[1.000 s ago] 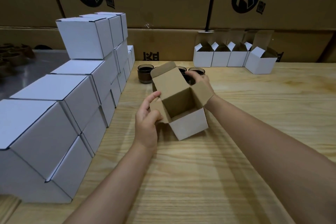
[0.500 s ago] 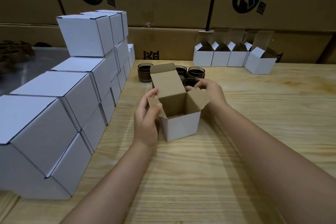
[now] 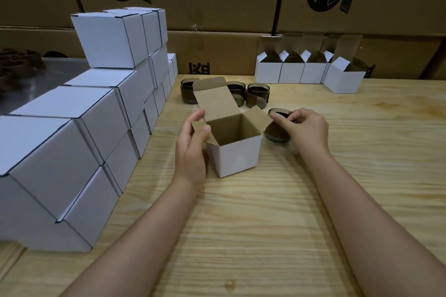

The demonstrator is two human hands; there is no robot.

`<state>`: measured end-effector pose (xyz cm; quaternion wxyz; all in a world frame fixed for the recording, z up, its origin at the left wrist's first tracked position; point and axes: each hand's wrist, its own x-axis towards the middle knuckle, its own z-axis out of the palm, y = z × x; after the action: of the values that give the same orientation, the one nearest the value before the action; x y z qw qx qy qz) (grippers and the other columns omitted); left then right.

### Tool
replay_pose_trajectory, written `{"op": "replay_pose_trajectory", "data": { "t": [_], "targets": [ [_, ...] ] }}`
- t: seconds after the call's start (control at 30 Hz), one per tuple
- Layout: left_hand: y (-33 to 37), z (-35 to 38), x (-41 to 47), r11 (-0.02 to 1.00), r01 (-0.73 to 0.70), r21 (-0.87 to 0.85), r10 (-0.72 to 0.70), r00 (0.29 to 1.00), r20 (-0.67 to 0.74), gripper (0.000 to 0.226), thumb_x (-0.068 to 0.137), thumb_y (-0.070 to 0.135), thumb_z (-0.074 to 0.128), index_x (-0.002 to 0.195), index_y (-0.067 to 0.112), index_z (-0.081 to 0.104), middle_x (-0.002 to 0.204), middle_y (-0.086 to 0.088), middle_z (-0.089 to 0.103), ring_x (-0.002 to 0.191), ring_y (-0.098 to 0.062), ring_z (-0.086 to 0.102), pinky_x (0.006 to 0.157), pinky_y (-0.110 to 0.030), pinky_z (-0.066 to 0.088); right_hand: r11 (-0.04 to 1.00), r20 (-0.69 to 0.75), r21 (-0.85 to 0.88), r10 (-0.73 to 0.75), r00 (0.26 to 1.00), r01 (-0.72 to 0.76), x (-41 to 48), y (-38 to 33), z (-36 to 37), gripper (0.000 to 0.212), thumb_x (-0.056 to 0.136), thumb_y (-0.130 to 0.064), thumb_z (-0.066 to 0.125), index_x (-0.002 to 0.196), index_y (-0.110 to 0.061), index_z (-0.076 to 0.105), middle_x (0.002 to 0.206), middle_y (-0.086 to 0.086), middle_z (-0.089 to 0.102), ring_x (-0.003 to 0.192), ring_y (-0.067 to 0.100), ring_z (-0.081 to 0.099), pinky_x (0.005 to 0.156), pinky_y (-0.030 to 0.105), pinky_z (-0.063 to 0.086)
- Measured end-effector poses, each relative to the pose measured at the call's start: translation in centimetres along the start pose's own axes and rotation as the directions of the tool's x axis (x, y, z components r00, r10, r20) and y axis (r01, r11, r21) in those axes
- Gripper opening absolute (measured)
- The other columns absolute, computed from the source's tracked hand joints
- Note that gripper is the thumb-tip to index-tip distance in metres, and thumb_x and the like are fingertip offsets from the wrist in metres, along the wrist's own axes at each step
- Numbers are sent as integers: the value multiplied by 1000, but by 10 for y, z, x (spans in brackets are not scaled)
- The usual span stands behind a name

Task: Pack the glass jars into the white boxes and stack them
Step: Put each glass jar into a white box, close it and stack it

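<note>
The right hand point(image 3: 306, 128) has come out from behind the open white box point(image 3: 237, 157), bringing a dark glass jar point(image 3: 275, 136) to the box's right side. Its grip pinches the jar's rim, just beside the right flap. The left hand point(image 3: 191, 149) pinches the left flap, thumb on top. Three more jars point(image 3: 257, 95) stand behind on the desk point(image 3: 265, 224). Closed white boxes point(image 3: 101, 113) are stacked at left.
</note>
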<state>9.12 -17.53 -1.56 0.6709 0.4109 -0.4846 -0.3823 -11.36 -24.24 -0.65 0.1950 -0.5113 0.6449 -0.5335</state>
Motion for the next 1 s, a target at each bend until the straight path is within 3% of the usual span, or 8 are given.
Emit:
{"op": "replay_pose_trajectory", "data": {
  "t": [0.13,0.23,0.33,0.47,0.63,0.77,0.87,1.0],
  "targets": [
    [0,0,0,999,48,-13,-47,998,39,48,79,35,49,125,23,53,126,-15,59,97,-6,60,71,-12,49,993,-22,95,72,997,-70,5,-22,-13,42,63,-50,82,55,-20,53,71,-8,62,81,4,57,58,22,40],
    [2,2,-2,999,50,-16,-49,997,53,45,79,36,51,123,27,53,126,-13,59,93,-3,60,70,-11,48,991,-33,131,-11,999,15,5,-51,-26,43,64,-52,81,56,-20,53,66,-10,61,74,2,57,60,21,41],
    [2,1,-2,998,59,0,-59,996,60,46,80,40,50,124,29,52,127,-12,59,102,-10,59,73,-11,49,979,-15,141,-146,989,146,-5,-80,-31,43,65,-54,77,60,-15,59,74,-4,66,76,0,58,63,17,41],
    [3,1,-3,998,63,24,-64,996,66,47,81,44,47,126,30,51,128,-14,58,116,-22,56,81,-15,49,965,117,116,-248,962,235,-32,-104,-17,42,67,-52,78,52,-20,56,74,-4,66,78,3,60,66,20,47],
    [4,2,-3,997,66,31,-68,996,57,47,86,42,47,130,25,51,126,-7,59,116,-18,56,85,-18,48,954,302,-58,-265,916,296,-51,-101,7,44,68,-54,76,54,-17,56,80,-2,66,84,10,57,66,24,47],
    [5,3,-3,997,71,-4,-71,996,57,35,98,23,48,133,19,49,122,3,58,111,-11,58,82,-13,49,914,367,-176,-282,886,364,-52,-92,13,49,67,-59,74,56,-16,56,70,0,64,78,11,58,65,30,46],
    [5,2,-3,997,80,2,-80,995,57,38,93,28,53,131,23,49,126,0,58,117,-15,57,88,-18,48,853,412,-287,-302,860,437,-52,-88,18,49,68,-63,71,53,-20,52,64,-6,58,81,16,57,79,39,45],
    [4,2,-3,998,65,6,-66,996,63,35,98,17,48,133,21,49,123,-1,60,112,-14,59,76,-10,47,786,434,-437,-242,868,437,-51,-82,22,50,70,-70,63,51,-25,53,74,-9,57,104,18,39,78,35,23]
  ]
}}
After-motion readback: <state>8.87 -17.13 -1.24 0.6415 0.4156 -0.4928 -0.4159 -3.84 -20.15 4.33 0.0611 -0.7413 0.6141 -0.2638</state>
